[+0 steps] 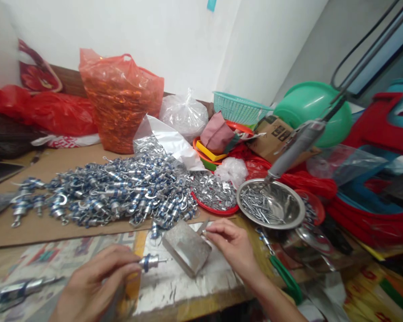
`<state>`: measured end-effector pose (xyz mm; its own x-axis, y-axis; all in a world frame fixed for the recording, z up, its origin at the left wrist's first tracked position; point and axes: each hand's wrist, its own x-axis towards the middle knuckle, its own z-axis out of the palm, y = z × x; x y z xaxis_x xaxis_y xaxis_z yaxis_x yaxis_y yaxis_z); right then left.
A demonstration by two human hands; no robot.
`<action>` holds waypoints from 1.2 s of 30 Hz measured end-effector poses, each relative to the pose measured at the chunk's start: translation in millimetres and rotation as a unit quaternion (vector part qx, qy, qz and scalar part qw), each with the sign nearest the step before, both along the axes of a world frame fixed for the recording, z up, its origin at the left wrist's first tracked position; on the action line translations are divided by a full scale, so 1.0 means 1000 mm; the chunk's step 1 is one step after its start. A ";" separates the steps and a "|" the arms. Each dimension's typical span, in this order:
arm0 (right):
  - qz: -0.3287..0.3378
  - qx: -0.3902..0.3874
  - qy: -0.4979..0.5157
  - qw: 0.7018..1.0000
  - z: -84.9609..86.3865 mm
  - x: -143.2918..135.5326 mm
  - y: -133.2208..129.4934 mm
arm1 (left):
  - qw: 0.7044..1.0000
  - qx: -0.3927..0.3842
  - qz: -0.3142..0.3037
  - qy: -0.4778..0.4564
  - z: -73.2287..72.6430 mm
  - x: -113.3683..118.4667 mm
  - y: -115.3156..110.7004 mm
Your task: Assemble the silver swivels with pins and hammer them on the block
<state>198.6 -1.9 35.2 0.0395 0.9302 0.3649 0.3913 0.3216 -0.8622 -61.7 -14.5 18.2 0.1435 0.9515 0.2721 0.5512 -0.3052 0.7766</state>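
Note:
My left hand (99,279) is closed, pinching a silver hook-anchor fitting (149,263) with blue rings, its thin pin pointing right. To its right a grey metal block (187,247) lies tilted on a worn metal sheet (157,293). My right hand (233,246) is at the block's right edge, thumb and fingertips pinched together on something small that I cannot make out. A large heap of similar blue-ringed fittings (121,188) lies behind my hands on cardboard. A blurred larger fitting (23,288) lies at the lower left.
A red tray (218,211) of small metal pieces and a steel bowl (297,208) of pins stand behind my right hand. A green-handled tool (285,279) lies at the right. An orange bag (121,98), a green basin (319,112) and a grey-handled metal rod (295,145) are farther back.

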 end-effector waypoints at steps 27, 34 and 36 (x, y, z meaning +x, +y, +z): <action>0.141 0.129 -0.184 0.964 -0.005 -0.018 -0.025 | 0.983 -0.088 -0.073 -0.144 -0.005 0.069 0.010; 0.176 0.309 -0.306 0.883 -0.004 -0.007 -0.027 | 0.988 -0.110 -0.040 -0.100 0.008 0.071 0.005; 0.162 0.315 -0.295 0.888 -0.002 -0.009 -0.026 | 0.996 -0.033 -0.049 -0.067 0.010 0.070 0.002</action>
<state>189.1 -27.6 33.6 -0.5629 0.4624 0.6850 0.5142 0.8449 -0.1477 8.4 -12.1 28.1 0.2031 0.9509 0.2334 0.4105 -0.2991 0.8614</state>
